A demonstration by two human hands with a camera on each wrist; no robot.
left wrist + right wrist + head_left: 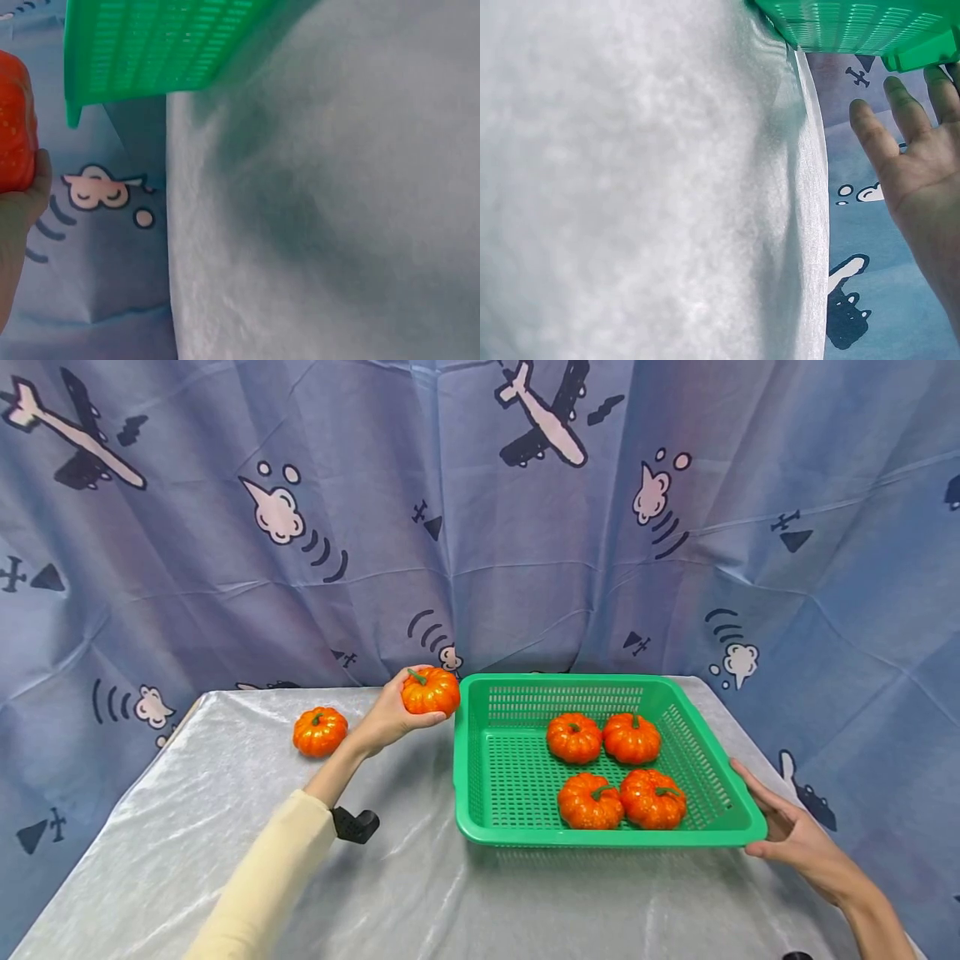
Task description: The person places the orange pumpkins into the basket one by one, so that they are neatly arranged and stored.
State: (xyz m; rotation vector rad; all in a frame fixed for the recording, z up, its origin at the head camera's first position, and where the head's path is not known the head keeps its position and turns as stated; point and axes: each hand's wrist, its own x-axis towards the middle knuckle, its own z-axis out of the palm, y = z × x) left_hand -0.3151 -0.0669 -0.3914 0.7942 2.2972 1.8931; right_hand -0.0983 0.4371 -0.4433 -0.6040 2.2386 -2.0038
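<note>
In the head view my left hand (387,718) grips a small orange pumpkin (431,693) with a green stem, raised just beside the left rim of a green plastic basket (469,760). At the left edge of the left wrist view, part of that pumpkin (13,124) shows against the thumb. Several similar pumpkins (632,739) lie inside the basket, in its middle and right part. My right hand (795,839) is at the basket's front right corner, its straight fingers (909,112) along the rim in the right wrist view.
Another pumpkin (320,732) sits on the grey cloth-covered table (405,877), behind the left forearm. A black strap mount (356,825) juts from the left wrist. Behind the table hangs a blue patterned curtain (375,527).
</note>
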